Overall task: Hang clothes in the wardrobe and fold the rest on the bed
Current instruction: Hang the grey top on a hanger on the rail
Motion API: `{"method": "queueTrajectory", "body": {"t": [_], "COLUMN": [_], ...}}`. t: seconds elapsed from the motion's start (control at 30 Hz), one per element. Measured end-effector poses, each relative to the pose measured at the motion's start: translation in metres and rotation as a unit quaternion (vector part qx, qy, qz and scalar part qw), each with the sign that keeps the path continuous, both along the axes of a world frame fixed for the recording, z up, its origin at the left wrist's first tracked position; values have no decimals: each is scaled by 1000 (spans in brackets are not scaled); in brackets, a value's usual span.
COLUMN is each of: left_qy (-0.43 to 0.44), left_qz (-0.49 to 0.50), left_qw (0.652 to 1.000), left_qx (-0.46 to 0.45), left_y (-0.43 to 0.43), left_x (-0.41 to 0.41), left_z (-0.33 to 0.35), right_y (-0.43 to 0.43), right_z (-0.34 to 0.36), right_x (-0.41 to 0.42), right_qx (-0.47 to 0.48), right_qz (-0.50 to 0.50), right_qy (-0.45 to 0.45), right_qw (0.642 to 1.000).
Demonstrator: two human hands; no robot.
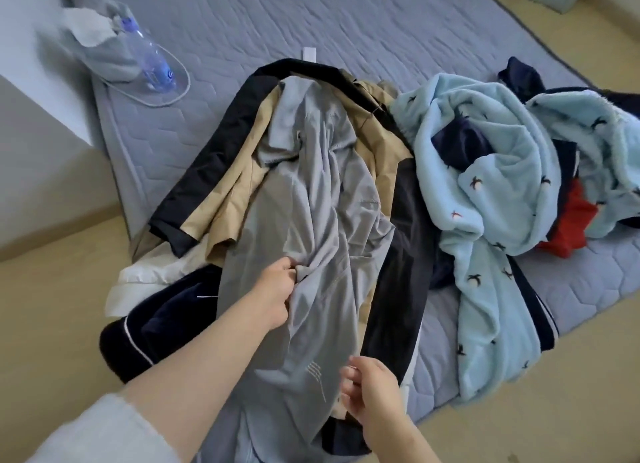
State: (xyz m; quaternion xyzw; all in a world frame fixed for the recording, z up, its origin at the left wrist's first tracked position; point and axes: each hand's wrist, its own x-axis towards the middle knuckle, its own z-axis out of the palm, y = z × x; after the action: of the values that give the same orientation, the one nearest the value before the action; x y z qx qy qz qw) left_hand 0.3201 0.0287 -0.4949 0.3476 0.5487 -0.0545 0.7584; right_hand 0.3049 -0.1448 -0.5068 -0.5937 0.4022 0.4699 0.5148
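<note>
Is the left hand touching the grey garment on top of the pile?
Touching. The head view shows the left hand pinching a fold of the grey garment, with fabric bunched between thumb and fingers.

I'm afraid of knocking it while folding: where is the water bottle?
In the head view the water bottle is at upper left, on the mattress near its left edge, against a grey bundle and apart from the clothes pile.
</note>
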Motion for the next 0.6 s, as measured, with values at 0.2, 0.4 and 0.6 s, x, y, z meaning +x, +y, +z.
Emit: {"method": "queueTrajectory", "body": {"t": [0.2,0.4,0.6], "left_qy": [-138,-163,-15], "left_qz": [-95,-300,-134], "left_qw": [980,939,986], "left_qx": [-107,-52,99], "left_y": [18,38,74], "left_x": [-47,-84,-112], "left_z": [106,180,228], "right_y": [54,103,124], "right_z": [76,161,235], "right_x": [41,64,30], "right_qx": [213,239,249], "right_qz": [-104,-4,74], "right_qy": [-2,-117,-292], "right_qw": [972,964,921]}}
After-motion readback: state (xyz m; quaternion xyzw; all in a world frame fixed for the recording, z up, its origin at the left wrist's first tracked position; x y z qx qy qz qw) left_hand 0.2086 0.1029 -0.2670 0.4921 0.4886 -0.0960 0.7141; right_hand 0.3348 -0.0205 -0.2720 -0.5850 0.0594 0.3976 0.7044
